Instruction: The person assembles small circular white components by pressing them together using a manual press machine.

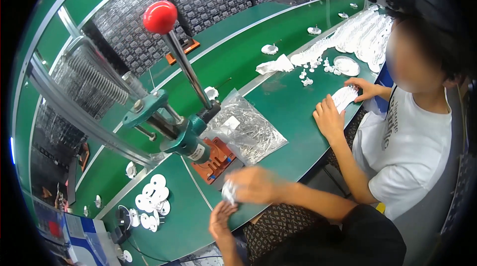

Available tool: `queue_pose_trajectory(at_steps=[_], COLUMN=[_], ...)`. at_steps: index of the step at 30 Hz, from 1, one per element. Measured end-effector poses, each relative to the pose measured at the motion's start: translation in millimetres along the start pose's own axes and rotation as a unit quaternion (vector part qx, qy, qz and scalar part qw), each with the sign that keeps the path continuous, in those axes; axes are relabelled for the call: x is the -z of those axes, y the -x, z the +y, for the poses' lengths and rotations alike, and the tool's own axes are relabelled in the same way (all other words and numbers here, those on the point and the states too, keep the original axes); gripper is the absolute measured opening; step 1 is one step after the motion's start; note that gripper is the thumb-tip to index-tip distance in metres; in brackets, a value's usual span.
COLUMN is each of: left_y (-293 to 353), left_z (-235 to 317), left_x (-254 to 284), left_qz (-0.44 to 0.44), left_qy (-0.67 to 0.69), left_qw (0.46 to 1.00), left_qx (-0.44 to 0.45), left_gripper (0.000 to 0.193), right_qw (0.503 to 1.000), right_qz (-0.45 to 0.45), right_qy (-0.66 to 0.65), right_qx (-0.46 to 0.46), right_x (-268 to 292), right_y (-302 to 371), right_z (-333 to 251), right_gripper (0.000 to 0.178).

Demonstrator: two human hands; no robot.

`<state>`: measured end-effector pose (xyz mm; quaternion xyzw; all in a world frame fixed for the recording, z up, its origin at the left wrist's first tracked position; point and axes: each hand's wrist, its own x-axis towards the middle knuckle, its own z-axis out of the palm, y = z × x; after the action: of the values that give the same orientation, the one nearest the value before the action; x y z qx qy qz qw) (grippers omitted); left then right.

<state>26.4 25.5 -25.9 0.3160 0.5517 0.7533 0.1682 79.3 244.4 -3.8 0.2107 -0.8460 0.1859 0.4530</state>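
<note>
My left hand is at the table's near edge, its bent fingers closed around the lower end of a small white part. My right hand, smeared by motion, meets the part from the right; its fingertips cannot be made out. Just beyond them stands a green hand press with a red ball-topped lever. Beneath its ram is an orange-brown fixture with slots. To the right of the fixture lies a clear plastic bag full of small metal pins.
White round plastic pieces lie in a pile on the left. A co-worker on the right handles a white stack. Beyond are small white parts and a large white heap. A green conveyor belt carries spaced white pieces.
</note>
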Motion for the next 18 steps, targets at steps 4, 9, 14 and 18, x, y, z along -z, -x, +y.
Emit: queue_pose_trajectory(at_steps=[4,9,14,18], left_y=[-3.7,15.8,17.5,13.5], left_z=[26.8,-6.0,11.9,16.4], left_x=[47.1,126.0,115.3,116.3], left_qz=[0.168,0.257,0.231,0.263], left_qy=[-0.511,-0.795,-0.768,-0.715], left_qw=[0.840,0.548,0.593,0.641], left_qx=[-0.064,-0.025,-0.071,-0.098], left_gripper=[0.054,0.047,0.058,0.045], right_qw=[0.905,0.904,0.910,0.905], right_qz=[0.231,0.073,0.056,0.058], right_qy=[0.132,0.181,0.212,0.218], right_qx=[-0.332,-0.381,-0.351,-0.360], right_x=[37.5,8.7,-3.0,-2.6], right_y=[-33.1,15.9,19.4,17.0], right_z=[92.1,211.5,214.3,219.2], right_gripper=[0.040,0.034,0.031,0.030])
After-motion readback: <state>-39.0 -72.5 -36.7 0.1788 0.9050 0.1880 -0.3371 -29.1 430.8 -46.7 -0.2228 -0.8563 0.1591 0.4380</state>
